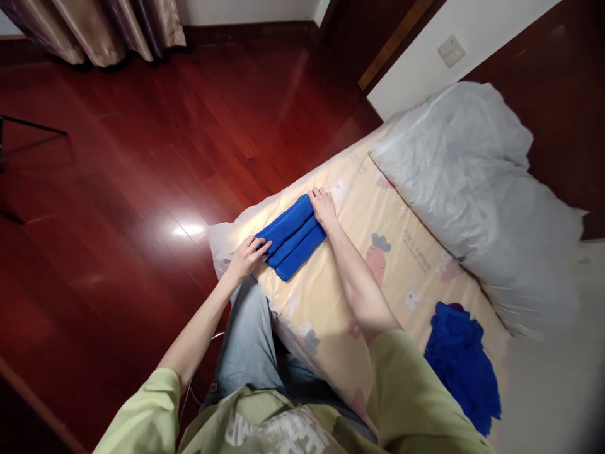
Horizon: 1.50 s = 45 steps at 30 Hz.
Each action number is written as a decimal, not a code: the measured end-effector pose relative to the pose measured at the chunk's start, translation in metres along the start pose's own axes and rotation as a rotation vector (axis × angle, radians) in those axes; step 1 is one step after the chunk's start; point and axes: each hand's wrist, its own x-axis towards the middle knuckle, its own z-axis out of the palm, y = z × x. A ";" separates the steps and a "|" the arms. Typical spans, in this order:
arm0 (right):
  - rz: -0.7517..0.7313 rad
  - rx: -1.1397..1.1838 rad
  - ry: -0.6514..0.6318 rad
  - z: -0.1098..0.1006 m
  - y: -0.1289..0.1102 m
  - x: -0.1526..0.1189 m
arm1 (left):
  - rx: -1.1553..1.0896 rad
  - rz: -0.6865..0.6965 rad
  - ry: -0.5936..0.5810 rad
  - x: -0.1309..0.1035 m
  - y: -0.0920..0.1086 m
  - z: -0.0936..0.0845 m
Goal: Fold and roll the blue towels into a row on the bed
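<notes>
A blue towel (293, 234) lies on the bed in a narrow strip, with lengthwise folds running along it. My left hand (250, 254) grips its near-left end, thumb and fingers closed on the cloth's edge. At the opposite end my right hand (323, 207) has its fingers curled over the far corner. The parts of the fingers tucked at the cloth's edges are hidden. Apart from both hands, a crumpled pile of blue cloth (460, 362) rests on the right side of the bed.
The bed's yellow patterned sheet (350, 271) is under a translucent cover. Grey plastic-wrapped bulky bedding (472, 189) stands at the bed's right. Dark red wooden floor (142, 145) lies beyond the bed's left edge, with a curtain (104, 31) at the back.
</notes>
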 end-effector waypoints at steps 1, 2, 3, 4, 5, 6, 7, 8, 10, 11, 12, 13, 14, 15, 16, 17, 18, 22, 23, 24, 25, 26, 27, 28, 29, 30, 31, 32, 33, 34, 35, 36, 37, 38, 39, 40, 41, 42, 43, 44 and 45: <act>0.005 0.021 -0.009 0.002 0.001 -0.002 | -0.007 -0.032 0.002 0.000 0.000 0.002; 0.007 0.041 -0.016 0.002 0.002 -0.006 | -0.014 -0.057 0.003 0.000 0.001 0.003; 0.006 0.060 -0.024 0.002 0.004 -0.009 | -0.019 -0.072 0.001 0.000 0.001 0.004; 0.001 0.080 -0.036 0.001 0.007 -0.013 | -0.024 -0.074 -0.005 0.001 0.002 0.003; -0.005 0.100 -0.051 -0.001 0.009 -0.017 | -0.030 -0.069 -0.013 0.002 0.003 0.001; -0.011 0.120 -0.065 -0.004 0.012 -0.020 | -0.035 -0.063 -0.027 0.003 0.004 -0.002; -0.016 0.140 -0.075 -0.007 0.014 -0.024 | -0.043 -0.059 -0.047 0.004 0.006 -0.006; -0.020 0.158 -0.079 -0.010 0.015 -0.028 | -0.049 -0.059 -0.071 0.005 0.008 -0.010; -0.024 0.183 -0.070 -0.017 0.018 -0.034 | -0.049 -0.064 -0.108 0.009 0.012 -0.019; -0.021 0.196 -0.058 -0.020 0.018 -0.038 | -0.039 -0.066 -0.113 0.011 0.015 -0.023; -0.014 0.211 -0.042 -0.024 0.019 -0.042 | -0.025 -0.064 -0.112 0.013 0.018 -0.028; -0.003 0.230 -0.021 -0.028 0.018 -0.047 | -0.010 -0.062 -0.106 0.015 0.021 -0.032; 0.013 0.255 0.008 -0.032 0.018 -0.053 | 0.004 -0.061 -0.096 0.017 0.025 -0.037; 0.034 0.285 0.047 -0.037 0.017 -0.061 | 0.014 -0.064 -0.083 0.017 0.029 -0.040; 0.060 0.323 0.095 -0.041 0.015 -0.072 | 0.020 -0.072 -0.066 0.016 0.033 -0.043; 0.087 0.366 0.151 -0.044 0.013 -0.086 | 0.022 -0.085 -0.043 0.013 0.039 -0.045; 0.113 0.414 0.210 -0.046 0.011 -0.104 | 0.020 -0.105 -0.016 0.007 0.045 -0.044; 0.233 0.610 0.395 -0.028 0.000 -0.214 | -0.005 -0.225 0.073 -0.045 0.083 -0.027; 0.295 0.656 0.433 -0.015 -0.005 -0.252 | -0.025 -0.263 0.045 -0.062 0.094 -0.020; 0.390 0.699 0.475 0.000 -0.013 -0.293 | -0.063 -0.280 -0.022 -0.080 0.104 -0.013; 0.516 0.736 0.522 0.018 -0.023 -0.338 | -0.107 -0.278 -0.125 -0.097 0.114 -0.007; 0.653 0.766 0.557 0.037 -0.037 -0.384 | -0.124 -0.251 -0.224 -0.111 0.121 -0.001; 0.793 0.780 0.601 0.056 -0.056 -0.431 | -0.117 -0.199 -0.357 -0.122 0.127 0.004; 0.911 0.789 0.624 0.075 -0.077 -0.478 | -0.104 -0.164 -0.447 -0.129 0.131 0.007; 1.025 0.790 0.646 0.092 -0.102 -0.523 | -0.084 -0.151 -0.498 -0.132 0.134 0.011; 1.144 0.785 0.667 0.108 -0.127 -0.564 | -0.066 -0.144 -0.534 -0.132 0.134 0.014; 1.244 0.772 0.691 0.120 -0.152 -0.601 | -0.056 -0.151 -0.545 -0.129 0.133 0.016; 1.302 0.774 0.682 0.130 -0.174 -0.631 | -0.056 -0.163 -0.549 -0.124 0.131 0.019; 1.328 0.800 0.649 0.137 -0.192 -0.655 | -0.063 -0.173 -0.557 -0.117 0.128 0.022; 1.344 0.839 0.642 0.142 -0.205 -0.671 | -0.073 -0.185 -0.567 -0.110 0.125 0.024; 1.373 0.876 0.652 0.144 -0.211 -0.681 | -0.083 -0.199 -0.579 -0.103 0.122 0.027; 1.403 0.911 0.675 0.145 -0.211 -0.685 | -0.090 -0.212 -0.594 -0.096 0.119 0.029; 1.441 0.937 0.714 0.144 -0.204 -0.685 | -0.093 -0.223 -0.610 -0.089 0.118 0.031; 1.483 0.954 0.762 0.144 -0.192 -0.682 | -0.092 -0.233 -0.622 -0.083 0.118 0.032; 1.517 0.964 0.812 0.143 -0.177 -0.678 | -0.085 -0.242 -0.629 -0.078 0.119 0.033; 1.542 0.970 0.862 0.142 -0.158 -0.674 | -0.075 -0.252 -0.630 -0.074 0.122 0.033; 1.558 0.979 0.910 0.141 -0.137 -0.670 | -0.063 -0.261 -0.623 -0.071 0.125 0.032; 1.562 0.994 0.956 0.139 -0.116 -0.667 | -0.052 -0.272 -0.612 -0.070 0.128 0.030; 1.563 1.011 0.998 0.138 -0.094 -0.666 | -0.042 -0.283 -0.599 -0.069 0.132 0.028; 1.566 1.028 1.044 0.136 -0.072 -0.665 | -0.039 -0.291 -0.585 -0.070 0.136 0.026; 1.564 1.048 1.089 0.135 -0.050 -0.665 | -0.040 -0.299 -0.575 -0.072 0.139 0.024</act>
